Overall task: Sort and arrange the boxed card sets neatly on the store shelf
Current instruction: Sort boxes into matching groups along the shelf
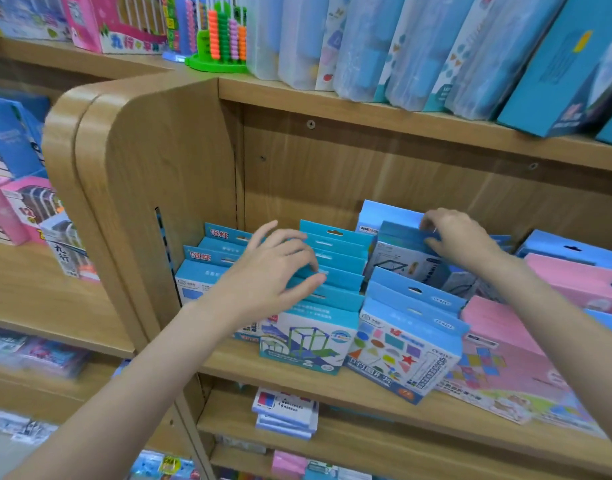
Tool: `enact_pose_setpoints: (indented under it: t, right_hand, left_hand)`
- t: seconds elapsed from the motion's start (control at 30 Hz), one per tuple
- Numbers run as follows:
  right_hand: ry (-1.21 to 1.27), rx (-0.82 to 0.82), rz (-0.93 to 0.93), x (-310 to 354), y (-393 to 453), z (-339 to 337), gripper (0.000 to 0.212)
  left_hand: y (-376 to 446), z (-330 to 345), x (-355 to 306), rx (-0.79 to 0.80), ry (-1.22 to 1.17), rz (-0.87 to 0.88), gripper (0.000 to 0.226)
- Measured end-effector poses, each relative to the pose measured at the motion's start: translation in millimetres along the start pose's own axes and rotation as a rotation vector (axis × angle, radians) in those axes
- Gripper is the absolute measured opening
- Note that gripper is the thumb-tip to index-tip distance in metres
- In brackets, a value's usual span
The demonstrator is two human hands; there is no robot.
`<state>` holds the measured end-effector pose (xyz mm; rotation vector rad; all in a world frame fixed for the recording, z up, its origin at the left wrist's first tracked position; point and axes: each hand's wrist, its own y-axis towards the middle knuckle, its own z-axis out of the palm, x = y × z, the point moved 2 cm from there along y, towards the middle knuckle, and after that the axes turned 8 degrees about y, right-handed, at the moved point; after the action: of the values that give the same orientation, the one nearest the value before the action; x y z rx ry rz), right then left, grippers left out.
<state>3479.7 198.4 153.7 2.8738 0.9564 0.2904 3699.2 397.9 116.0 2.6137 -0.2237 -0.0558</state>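
Head view: my left hand point(275, 271) lies w/ fingers spread, loose, on the hang-tabs of the middle row of blue cardboard card-set boxes point(332, 271), prob. steadying them upright. My right hand point(460, 239) pinches the top tab of a blue box point(401, 233) in the back-right row, likely to straighten or pull it. All sit on the light wooden store shelf point(367, 389); pink flat boxes point(505, 341) lie tilted beside them.

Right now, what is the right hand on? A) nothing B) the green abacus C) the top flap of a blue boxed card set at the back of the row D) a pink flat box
C: the right hand pinches the hanging flap of a blue boxed card set standing at the back of its row.
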Motion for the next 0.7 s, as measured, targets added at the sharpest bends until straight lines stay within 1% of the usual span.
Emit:
enact_pose_setpoints:
  t: [0.03,0.1,0.17,0.3,0.4,0.5,0.57,0.7]
  right_hand:
    - [-0.028,-0.015,0.001,-0.4,3.0,2.2,0.022]
    - [-0.103,0.003,0.001,0.0,6.3,7.8,0.022]
    - [-0.101,-0.020,0.000,-1.9,7.7,12.4,0.022]
    - [0.108,-0.238,-0.061,3.5,4.2,-5.5,0.018]
    - [0.160,-0.359,-0.140,14.5,-5.8,-30.3,0.018]
    - [0.072,-0.501,-0.231,22.5,-25.1,-43.7,0.018]
    - [-0.006,-0.566,-0.246,21.7,-35.3,-47.3,0.017]
    - [-0.089,-0.632,-0.234,17.7,-41.7,-51.3,0.018]
  left_hand:
    - [0.2,1.1,-0.3,0.014,0.001,0.005,0.061]
    - [-2.4,3.4,0.3,0.035,-0.006,0.010,0.069]
    - [-6.6,4.8,1.2,0.033,-0.005,0.009,0.071]
    - [-10.3,4.7,3.3,0.038,-0.032,-0.013,0.070]
    - [-12.2,4.1,2.9,-0.003,-0.029,-0.013,0.062]
    - [-22.1,4.4,6.7,-0.104,-0.038,-0.086,0.048]
    - [-28.5,1.3,14.6,-0.144,-0.047,-0.139,0.043]
    - [-39.1,-15.2,38.7,-0.144,-0.067,-0.189,0.042]
